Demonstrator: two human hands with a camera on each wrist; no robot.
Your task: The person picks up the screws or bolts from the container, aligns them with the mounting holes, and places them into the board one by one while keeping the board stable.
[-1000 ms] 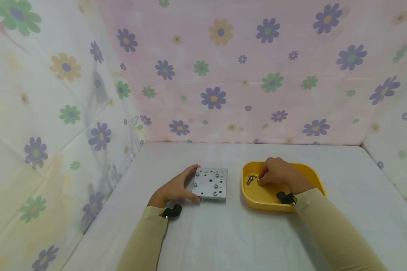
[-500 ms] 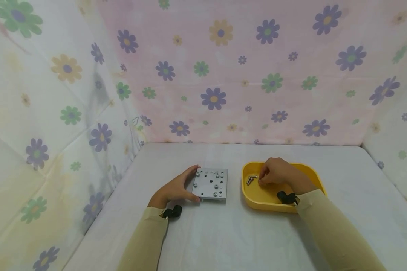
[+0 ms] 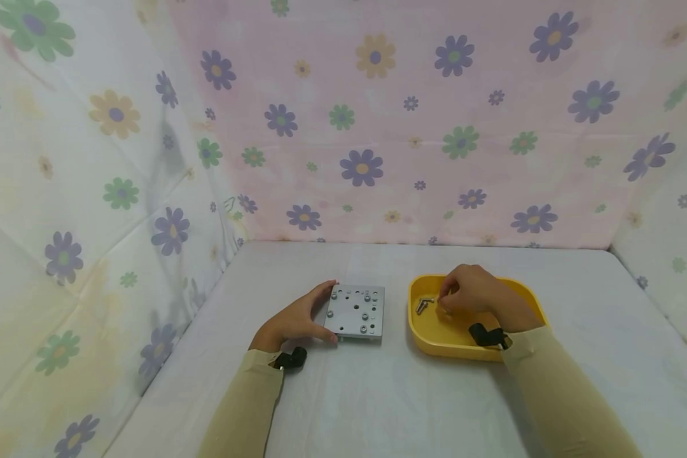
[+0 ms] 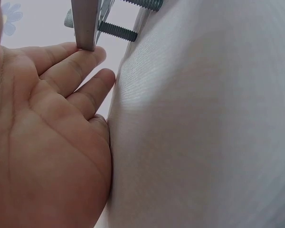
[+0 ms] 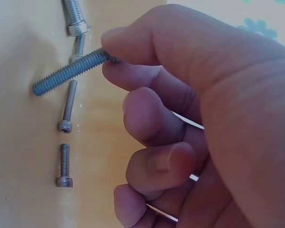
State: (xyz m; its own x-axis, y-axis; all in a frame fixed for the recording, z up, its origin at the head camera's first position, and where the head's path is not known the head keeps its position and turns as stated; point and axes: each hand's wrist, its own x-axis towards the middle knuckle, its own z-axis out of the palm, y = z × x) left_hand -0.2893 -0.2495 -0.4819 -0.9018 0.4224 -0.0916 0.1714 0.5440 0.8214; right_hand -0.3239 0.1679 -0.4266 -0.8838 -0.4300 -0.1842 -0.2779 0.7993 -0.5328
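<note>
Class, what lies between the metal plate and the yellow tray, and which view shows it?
Nothing but a bare strip of white tabletop lies between the metal plate and the yellow tray; the head view shows it.

No text could be read. On the metal plate (image 3: 347,316), near its far and right edges, sat small marks (image 3: 374,299), too tiny to make out as letters, numbers or signs.

Pink flowered cloth (image 3: 315,146) fills the upper middle. White flowered cloth (image 3: 91,242) covers the left. A whitish table (image 3: 389,401) spans the bottom.
</note>
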